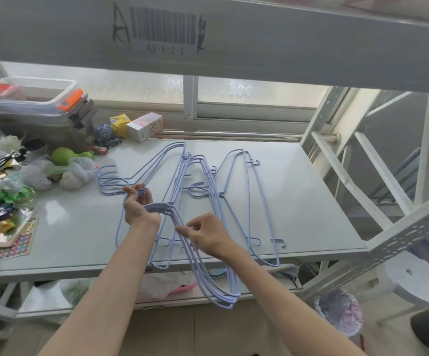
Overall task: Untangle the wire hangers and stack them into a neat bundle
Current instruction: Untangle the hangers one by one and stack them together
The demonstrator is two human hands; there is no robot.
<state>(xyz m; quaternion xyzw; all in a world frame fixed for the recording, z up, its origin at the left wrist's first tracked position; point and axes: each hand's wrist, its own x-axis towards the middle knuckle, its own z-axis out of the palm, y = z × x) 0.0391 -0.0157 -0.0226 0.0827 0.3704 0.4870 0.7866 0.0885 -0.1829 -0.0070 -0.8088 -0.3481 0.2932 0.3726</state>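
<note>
Our left hand point(137, 204) and right hand point(205, 233) both grip a gathered hanger bundle point(208, 273). Loose wire hangers point(249, 191) remain spread on the counter point(311, 201), so we judge ourselves roughly midway.

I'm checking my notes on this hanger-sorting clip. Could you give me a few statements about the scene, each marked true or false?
1. Both hands grip the same group of lavender wire hangers. True: the left hand holds them near the necks and the right hand grips the held bundle lower down.
2. The held hangers lie wholly on the shelf. False: their lower ends hang past the front edge of the white shelf.
3. More hangers lie loose on the shelf. True: the loose hangers lie beyond the right hand.
4. The hangers are red. False: they are pale lavender-blue.
5. The clutter sits on the shelf's right side. False: the clutter is on the left.
</note>
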